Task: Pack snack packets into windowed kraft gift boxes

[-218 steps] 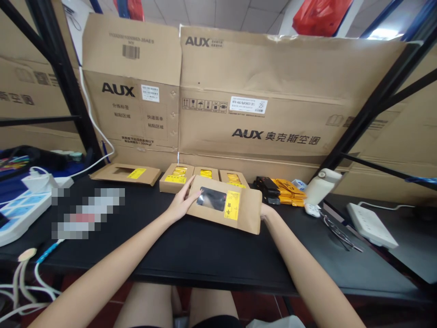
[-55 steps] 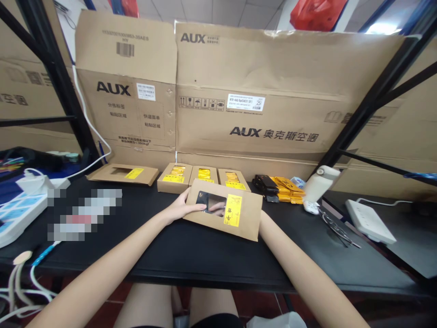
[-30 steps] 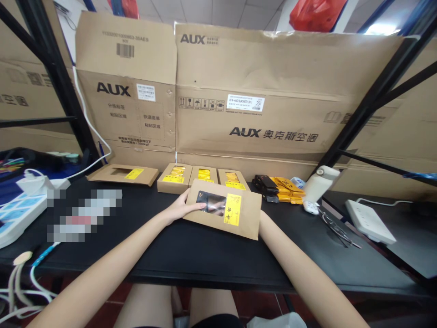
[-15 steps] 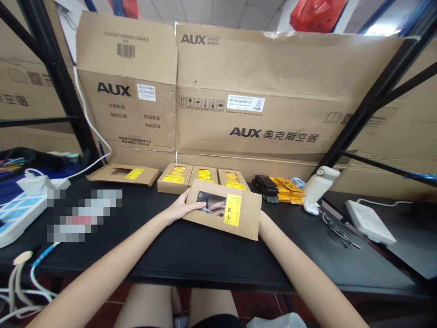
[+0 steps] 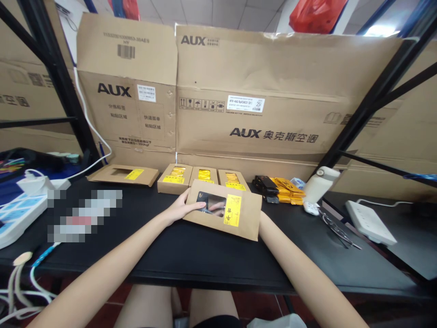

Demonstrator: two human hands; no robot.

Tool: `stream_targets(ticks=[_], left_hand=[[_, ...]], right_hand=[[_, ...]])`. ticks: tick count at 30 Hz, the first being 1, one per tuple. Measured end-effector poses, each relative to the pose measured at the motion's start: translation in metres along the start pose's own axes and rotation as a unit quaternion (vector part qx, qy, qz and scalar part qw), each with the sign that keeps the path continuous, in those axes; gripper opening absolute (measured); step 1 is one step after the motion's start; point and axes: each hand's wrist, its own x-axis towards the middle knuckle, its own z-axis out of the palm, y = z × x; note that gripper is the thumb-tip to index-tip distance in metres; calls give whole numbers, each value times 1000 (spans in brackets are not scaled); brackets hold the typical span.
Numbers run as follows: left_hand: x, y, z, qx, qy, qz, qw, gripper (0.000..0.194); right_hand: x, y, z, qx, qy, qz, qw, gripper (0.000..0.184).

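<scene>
A brown cardboard box (image 5: 247,216) with a clear window and a yellow label is held tilted above the black table. My left hand (image 5: 184,207) grips its left end, the thumb lying across the front by the window and the fingers behind. At the right end, my right wrist goes into or behind the box. Skin-coloured shapes show through the window, apparently fingers of my right hand (image 5: 216,207), but their pose is unclear. Behind stand three similar boxes: a left one (image 5: 167,186), a middle one (image 5: 205,174) and a right one (image 5: 232,176), with yellow packets in their windows.
A flat windowed carton (image 5: 102,174) lies at the back left. To the right are black packets (image 5: 264,184), orange packets (image 5: 288,189), a cream bottle (image 5: 319,184) and a cable (image 5: 336,230). Power strips (image 5: 370,221) sit at both sides. Large cardboard sheets (image 5: 273,68) wall the back.
Inside the box, the skin-coloured shapes seen through the window have shifted and show more plainly. The box and my left hand stay in place.
</scene>
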Motion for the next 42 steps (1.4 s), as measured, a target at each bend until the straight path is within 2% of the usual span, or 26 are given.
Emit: stream_targets(ticks=[16, 42], left_hand=[[-1, 3, 1, 11, 2, -7, 1000, 64], [-1, 2, 1, -6, -3, 0, 1000, 64]], right_hand=[[1, -1, 1, 81, -31, 27, 996, 44], [1, -7, 8, 76, 15, 19, 997, 44]])
